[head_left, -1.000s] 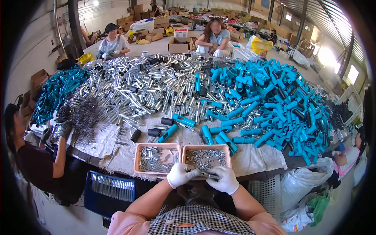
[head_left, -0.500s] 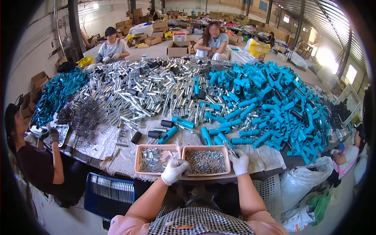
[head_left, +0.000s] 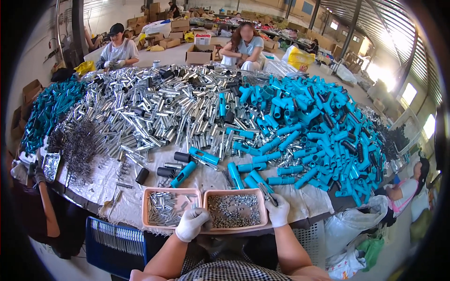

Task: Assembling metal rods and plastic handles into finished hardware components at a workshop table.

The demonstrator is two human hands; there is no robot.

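Two pink trays sit side by side at the table's front edge. The left tray (head_left: 149,220) holds short metal pins and the right tray (head_left: 263,220) holds small grey screws. My left hand (head_left: 191,224), in a white glove, rests with curled fingers on the front rims where the trays meet; nothing shows in it. My gloved right hand (head_left: 279,210) is at the right tray's far right corner, closed on a thin grey metal piece (head_left: 265,192) that sticks out up and to the left. Teal plastic tubes (head_left: 236,174) lie just behind the trays.
The table carries a wide heap of silver metal tubes (head_left: 154,112), a big pile of teal tubes (head_left: 318,136), black caps (head_left: 142,175) and wire springs (head_left: 79,145). Other people sit at the left (head_left: 40,206), far side (head_left: 243,47) and right (head_left: 408,187). A blue crate (head_left: 115,239) stands below.
My hands have moved apart out of the right tray. The right hand went to the tray's far right corner, and the left hand drew back to the front rims.
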